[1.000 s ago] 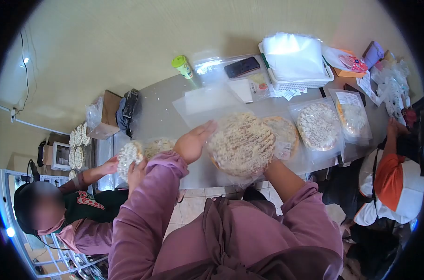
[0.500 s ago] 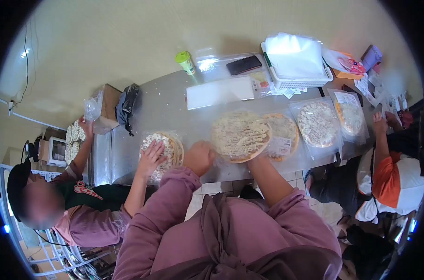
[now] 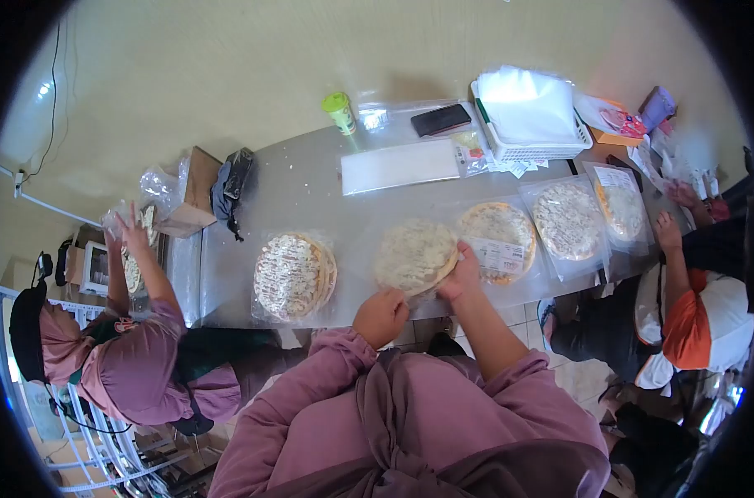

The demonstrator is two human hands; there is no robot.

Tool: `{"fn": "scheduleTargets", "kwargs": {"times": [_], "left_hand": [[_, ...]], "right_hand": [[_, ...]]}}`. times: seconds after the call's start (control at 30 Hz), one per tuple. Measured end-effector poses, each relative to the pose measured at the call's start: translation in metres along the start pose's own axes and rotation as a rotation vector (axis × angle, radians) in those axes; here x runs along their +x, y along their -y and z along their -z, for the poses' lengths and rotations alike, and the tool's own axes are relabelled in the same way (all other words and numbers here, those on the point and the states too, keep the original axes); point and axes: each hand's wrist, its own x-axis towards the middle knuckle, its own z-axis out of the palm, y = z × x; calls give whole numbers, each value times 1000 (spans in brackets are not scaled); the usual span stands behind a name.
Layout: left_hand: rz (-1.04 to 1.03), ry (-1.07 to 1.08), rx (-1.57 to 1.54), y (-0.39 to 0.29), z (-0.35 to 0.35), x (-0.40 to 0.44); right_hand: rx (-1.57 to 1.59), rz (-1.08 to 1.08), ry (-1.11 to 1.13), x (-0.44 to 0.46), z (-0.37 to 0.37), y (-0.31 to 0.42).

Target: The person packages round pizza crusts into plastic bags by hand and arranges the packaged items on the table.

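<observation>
A topped pizza [image 3: 416,254], seemingly inside a clear plastic bag, is held above the near edge of the table. My right hand [image 3: 462,274] grips its right edge, thumb on top. With fingers closed, my left hand [image 3: 382,317] pinches the near edge of the pizza's bag. Just right of it lies a bagged pizza with a white label [image 3: 497,241], partly behind my right hand. On the left, a stack of topped pizzas [image 3: 290,278] rests on clear plastic.
Two more bagged pizzas [image 3: 566,220] lie to the right. Along the back are a green cup [image 3: 340,112], a phone [image 3: 440,120], white sheets [image 3: 402,168] and a white basket [image 3: 543,148]. Co-workers stand left and right; the left one's hands [image 3: 134,232] are raised near a carton [image 3: 196,189].
The pizza has come nearer my body, and my right hand has gone from beneath it to its edge. My left hand moved down and right. The left co-worker's hand left the stack.
</observation>
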Motion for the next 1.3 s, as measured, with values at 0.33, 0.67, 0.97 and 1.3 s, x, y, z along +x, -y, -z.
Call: {"fn": "scheduleTargets", "kwargs": {"times": [0.33,0.67,0.97,1.3], "left_hand": [[-242,206,-28,-25,-4,2],[-233,439,-102,-38,-25,24],[-257,588,-52,-36,-40,47],[-94,574,-58,-45,-33,67]], "right_hand": [[80,166,68,6,24,-19],[72,823,95,-73,2,158],[-25,1098,-467,-90,88,272],[-1512,1974,-1035,-85,-44,253]]}}
